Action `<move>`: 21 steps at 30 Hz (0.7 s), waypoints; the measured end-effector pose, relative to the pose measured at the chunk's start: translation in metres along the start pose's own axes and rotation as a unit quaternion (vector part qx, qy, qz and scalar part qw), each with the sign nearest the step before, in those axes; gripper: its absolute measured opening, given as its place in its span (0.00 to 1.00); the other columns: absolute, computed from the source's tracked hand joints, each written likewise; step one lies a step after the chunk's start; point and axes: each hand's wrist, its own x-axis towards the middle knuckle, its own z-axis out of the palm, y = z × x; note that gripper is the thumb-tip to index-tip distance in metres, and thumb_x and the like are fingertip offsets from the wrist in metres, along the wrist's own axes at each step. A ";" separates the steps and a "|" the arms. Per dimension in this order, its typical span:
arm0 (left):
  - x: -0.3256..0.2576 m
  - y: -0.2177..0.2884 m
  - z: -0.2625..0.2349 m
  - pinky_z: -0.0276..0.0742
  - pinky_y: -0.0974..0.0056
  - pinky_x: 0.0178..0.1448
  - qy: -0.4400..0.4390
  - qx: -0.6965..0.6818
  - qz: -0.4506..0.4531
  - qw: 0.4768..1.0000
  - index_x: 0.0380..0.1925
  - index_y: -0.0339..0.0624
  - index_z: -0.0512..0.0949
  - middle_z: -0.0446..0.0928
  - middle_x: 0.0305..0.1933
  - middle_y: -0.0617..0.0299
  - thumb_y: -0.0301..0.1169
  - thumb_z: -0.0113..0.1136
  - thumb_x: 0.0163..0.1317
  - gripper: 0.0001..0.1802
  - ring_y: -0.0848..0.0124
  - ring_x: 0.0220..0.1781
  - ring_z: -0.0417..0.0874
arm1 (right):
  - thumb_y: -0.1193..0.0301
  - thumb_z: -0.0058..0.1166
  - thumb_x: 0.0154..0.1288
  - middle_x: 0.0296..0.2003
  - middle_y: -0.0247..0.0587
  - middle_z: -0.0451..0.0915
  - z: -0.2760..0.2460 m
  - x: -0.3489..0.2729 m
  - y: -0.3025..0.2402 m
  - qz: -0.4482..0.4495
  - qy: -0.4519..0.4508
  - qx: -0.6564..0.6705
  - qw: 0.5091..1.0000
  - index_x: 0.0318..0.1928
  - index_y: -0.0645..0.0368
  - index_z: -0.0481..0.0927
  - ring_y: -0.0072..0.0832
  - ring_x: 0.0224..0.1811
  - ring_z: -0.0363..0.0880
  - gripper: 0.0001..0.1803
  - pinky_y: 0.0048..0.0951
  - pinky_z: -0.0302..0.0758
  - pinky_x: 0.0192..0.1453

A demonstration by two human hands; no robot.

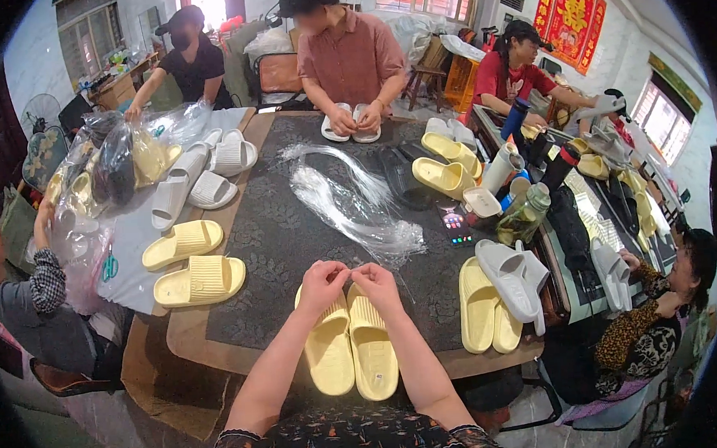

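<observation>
A pair of pale yellow slide slippers lies side by side at the table's near edge, heels toward me. Over their ribbed straps, my left hand and my right hand meet with fingertips pinched together. Whatever the fingers hold is too small to make out; the hands hide part of the straps. Just beyond them a loose bundle of clear thin plastic strands spreads over the dark patterned table mat.
Yellow slippers and grey slippers lie left, near plastic bags and teal scissors. More yellow slippers, grey slippers, a phone and a jar stand right. Several co-workers sit or stand around, one handling white slippers opposite.
</observation>
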 end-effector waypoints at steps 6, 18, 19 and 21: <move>0.000 0.001 -0.001 0.75 0.62 0.37 -0.001 -0.007 -0.006 1.000 0.32 0.40 0.84 0.80 0.26 0.58 0.34 0.65 0.57 0.09 0.65 0.31 0.78 | 0.71 0.60 0.65 0.31 0.28 0.80 0.002 -0.003 -0.008 0.005 0.036 0.003 0.999 0.40 0.61 0.79 0.13 0.32 0.74 0.07 0.17 0.71 0.37; -0.001 -0.006 0.000 0.75 0.67 0.36 -0.008 -0.021 -0.024 0.999 0.36 0.38 0.83 0.78 0.29 0.57 0.33 0.66 0.57 0.10 0.71 0.30 0.79 | 0.71 0.60 0.64 0.28 0.24 0.78 0.002 -0.004 -0.008 0.005 0.062 0.051 0.997 0.37 0.61 0.80 0.10 0.28 0.71 0.07 0.15 0.68 0.32; -0.001 -0.005 0.000 0.75 0.67 0.36 -0.014 -0.009 -0.013 1.000 0.36 0.38 0.83 0.78 0.29 0.58 0.33 0.66 0.58 0.10 0.71 0.30 0.79 | 0.71 0.60 0.64 0.28 0.24 0.78 0.003 -0.005 -0.010 0.006 0.073 0.035 0.997 0.38 0.61 0.80 0.10 0.29 0.71 0.07 0.15 0.68 0.32; -0.001 -0.003 0.000 0.75 0.67 0.36 -0.021 0.003 -0.006 1.000 0.36 0.38 0.83 0.78 0.29 0.58 0.33 0.66 0.58 0.11 0.71 0.30 0.79 | 0.71 0.60 0.64 0.28 0.24 0.78 0.003 -0.003 -0.007 -0.009 0.035 0.010 0.999 0.38 0.61 0.80 0.10 0.29 0.71 0.06 0.15 0.68 0.33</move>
